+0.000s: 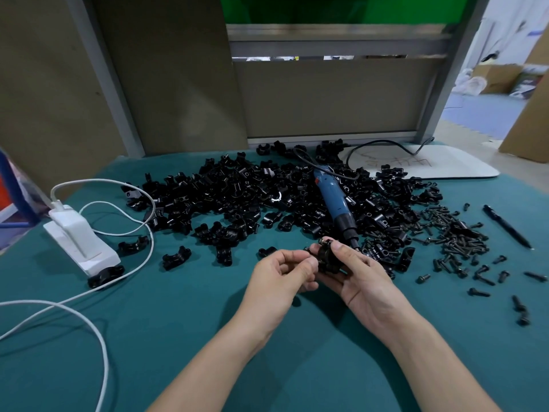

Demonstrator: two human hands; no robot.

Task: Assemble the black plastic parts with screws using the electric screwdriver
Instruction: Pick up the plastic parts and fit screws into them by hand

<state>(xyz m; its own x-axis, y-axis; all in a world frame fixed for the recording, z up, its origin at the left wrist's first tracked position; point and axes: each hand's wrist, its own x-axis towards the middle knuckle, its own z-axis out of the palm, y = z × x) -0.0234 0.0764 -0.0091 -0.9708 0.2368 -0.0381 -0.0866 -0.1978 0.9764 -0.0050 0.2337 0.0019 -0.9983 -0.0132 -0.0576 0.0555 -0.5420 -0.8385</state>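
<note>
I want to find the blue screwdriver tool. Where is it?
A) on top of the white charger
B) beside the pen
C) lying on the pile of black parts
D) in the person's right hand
C: the blue screwdriver lies on the pile of black parts, while the left hand and right hand hold a small black part.

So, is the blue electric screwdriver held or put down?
Put down: the blue electric screwdriver lies on the heap of black plastic parts, held by nobody.
</note>
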